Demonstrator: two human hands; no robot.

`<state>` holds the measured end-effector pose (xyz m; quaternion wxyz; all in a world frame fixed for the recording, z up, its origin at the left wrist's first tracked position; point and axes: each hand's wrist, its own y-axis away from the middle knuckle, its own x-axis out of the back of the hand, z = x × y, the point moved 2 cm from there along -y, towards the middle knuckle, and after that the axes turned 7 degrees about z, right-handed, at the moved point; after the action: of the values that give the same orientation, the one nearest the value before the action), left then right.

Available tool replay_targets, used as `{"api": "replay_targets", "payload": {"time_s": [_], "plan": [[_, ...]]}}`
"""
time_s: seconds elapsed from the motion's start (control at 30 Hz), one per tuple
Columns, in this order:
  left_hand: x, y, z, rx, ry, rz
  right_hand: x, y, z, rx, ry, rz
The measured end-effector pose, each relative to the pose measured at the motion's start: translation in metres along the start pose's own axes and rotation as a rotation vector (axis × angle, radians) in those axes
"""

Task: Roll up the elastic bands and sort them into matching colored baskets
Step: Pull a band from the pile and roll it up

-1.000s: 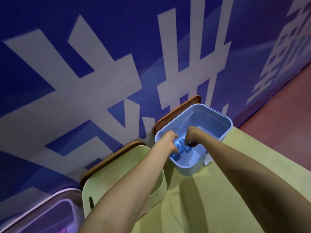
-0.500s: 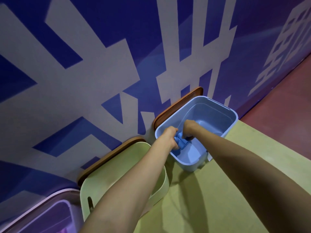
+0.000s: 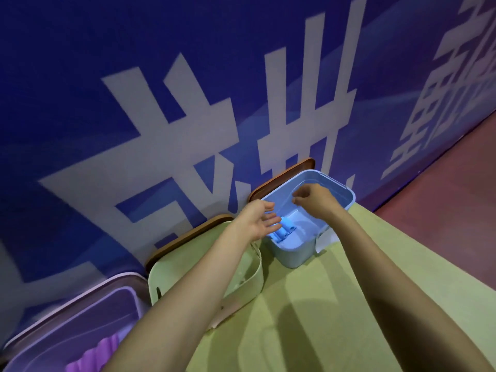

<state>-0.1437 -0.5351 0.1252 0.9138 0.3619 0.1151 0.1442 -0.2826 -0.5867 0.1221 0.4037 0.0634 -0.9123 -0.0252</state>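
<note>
Nothing is held in either hand: the left hand (image 3: 261, 222) is spread wide, palm up with fingers straight, over the near-left rim of the blue basket (image 3: 295, 255), while the right hand (image 3: 312, 201) hangs above the basket's middle with fingers loosely curled around nothing. Directly below the left fingertips, at roughly 5 o'clock from them, a cluster of rolled blue bands (image 3: 284, 230) is seen lying side by side on the basket floor, the matching colour, so this batch is judged sorted. Both hands are probably kept high so the walls can be cleared on the way out. A green basket (image 3: 158, 275) is set at 7 o'clock from the blue one, crossed by the left forearm, and a purple basket (image 3: 80, 304) with purple bands (image 3: 102, 353) inside lies farther along the same line. Brown lids (image 3: 281, 175) are propped behind the baskets against a blue wall (image 3: 80, 76) with white lettering. All stands on a pale green table (image 3: 349, 318); red floor (image 3: 456, 197) is visible at 3 o'clock. Only the basket rim stands in the way of withdrawal.
</note>
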Motion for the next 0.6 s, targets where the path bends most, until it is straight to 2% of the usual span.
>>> {"api": "replay_targets", "payload": {"time_s": [0.1, 0.2, 0.27, 0.33, 0.47, 0.6], "plan": [[0.035, 0.053, -0.010, -0.250, -0.171, 0.031, 0.021, 0.061, -0.021, 0.140, -0.169, 0.068], [0.083, 0.101, -0.040, -0.695, -0.574, 0.236, 0.023, 0.129, -0.050, 0.300, -0.252, 0.013], [0.116, 0.128, -0.069, -0.874, -0.825, 0.352, 0.013, 0.170, -0.068, 0.421, -0.250, -0.005], [0.148, 0.154, -0.102, -0.945, -0.919, 0.422, -0.005, 0.208, -0.084, 0.530, -0.239, -0.049], [0.214, 0.191, -0.169, -1.009, -0.922, 0.546, -0.066, 0.266, -0.097, 0.668, -0.228, -0.163], [0.278, 0.208, -0.237, -0.961, -0.859, 0.712, -0.138, 0.307, -0.098, 0.724, -0.176, -0.292]]}}
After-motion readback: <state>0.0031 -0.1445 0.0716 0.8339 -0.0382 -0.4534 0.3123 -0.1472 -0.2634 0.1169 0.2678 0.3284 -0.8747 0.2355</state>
